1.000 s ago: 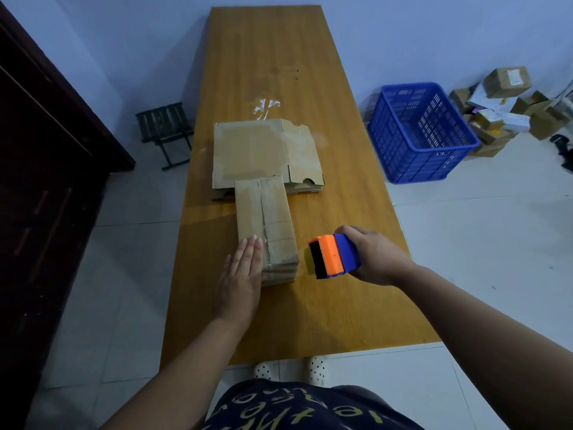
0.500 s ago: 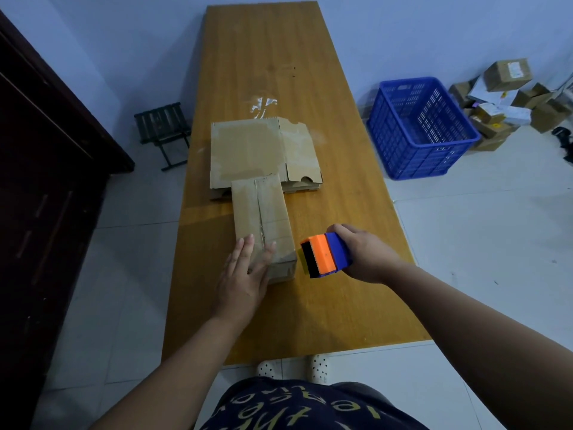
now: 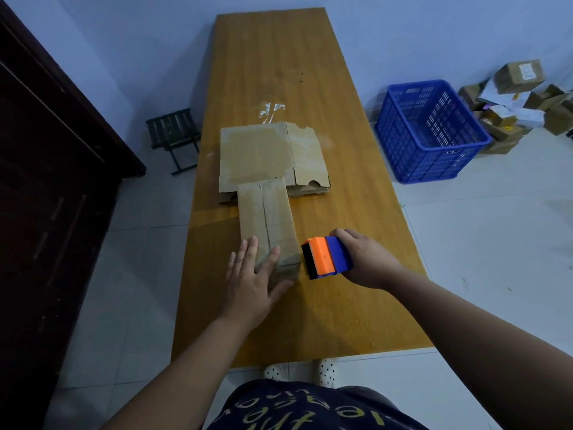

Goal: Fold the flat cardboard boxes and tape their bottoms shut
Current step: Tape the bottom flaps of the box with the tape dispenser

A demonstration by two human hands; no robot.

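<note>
A folded narrow cardboard box (image 3: 266,218) lies lengthwise on the wooden table (image 3: 310,321), with a taped seam running down its top. My left hand (image 3: 251,283) grasps its near left corner, fingers spread over the top and the thumb along the near end. My right hand (image 3: 366,262) grips an orange and blue tape dispenser (image 3: 325,257) just right of the box's near end, blade side facing the box. Behind the box lies a stack of flat cardboard blanks (image 3: 273,156).
A blue plastic crate (image 3: 431,131) stands on the floor to the right, with a pile of small cardboard boxes (image 3: 514,100) beyond it. A small dark stool (image 3: 173,131) sits left of the table. A dark wooden cabinet (image 3: 46,181) fills the left side.
My left hand has slid from beside the box onto its near corner and spread its fingers over the top. My right hand with the dispenser has stayed close beside the box end.
</note>
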